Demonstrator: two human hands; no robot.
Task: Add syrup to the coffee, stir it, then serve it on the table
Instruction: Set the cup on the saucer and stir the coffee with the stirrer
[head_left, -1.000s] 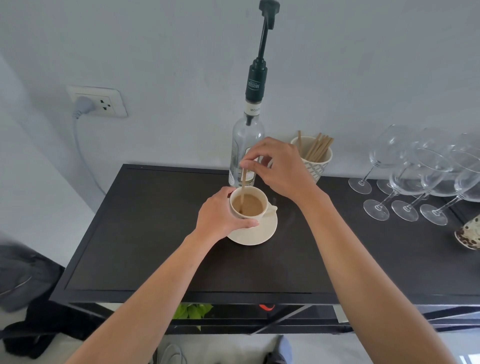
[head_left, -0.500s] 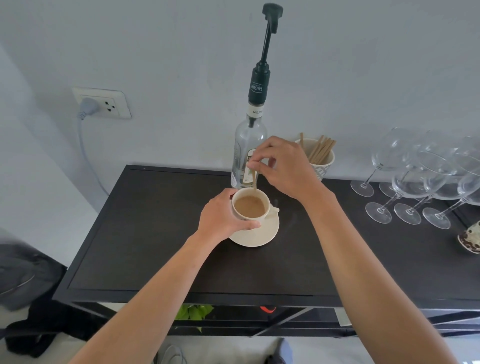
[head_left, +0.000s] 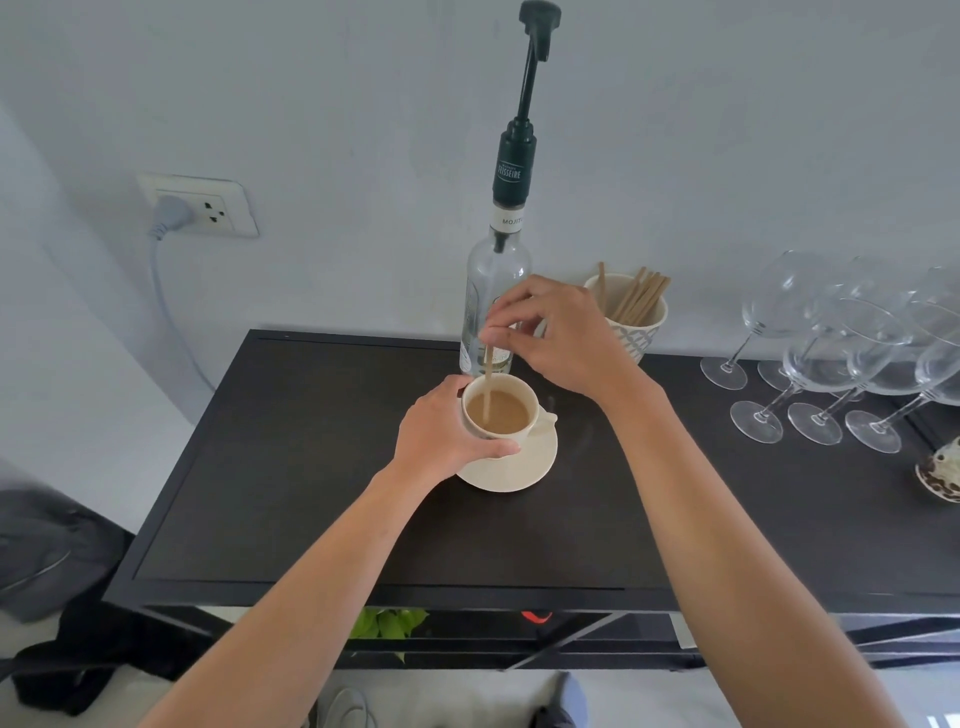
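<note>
Cream ceramic cup of milky coffee (head_left: 497, 413) sits on its saucer (head_left: 524, 465) on the dark bench (head_left: 291, 467). Left hand (head_left: 441, 434) wraps the cup; right hand (head_left: 558, 332) pinches a thin wooden stirrer (head_left: 488, 384). Judged brittle, liquid-heavy, spill-prone: carry by the saucer.

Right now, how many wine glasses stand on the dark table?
At least 5 wine glasses by their bases: two behind, three in front. All stand at the table's right end; overlapping bowls may hide more.

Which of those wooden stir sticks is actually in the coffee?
The single stir stick pinched by the right hand, dipping into the cup; the others stand in the holder behind.
</note>
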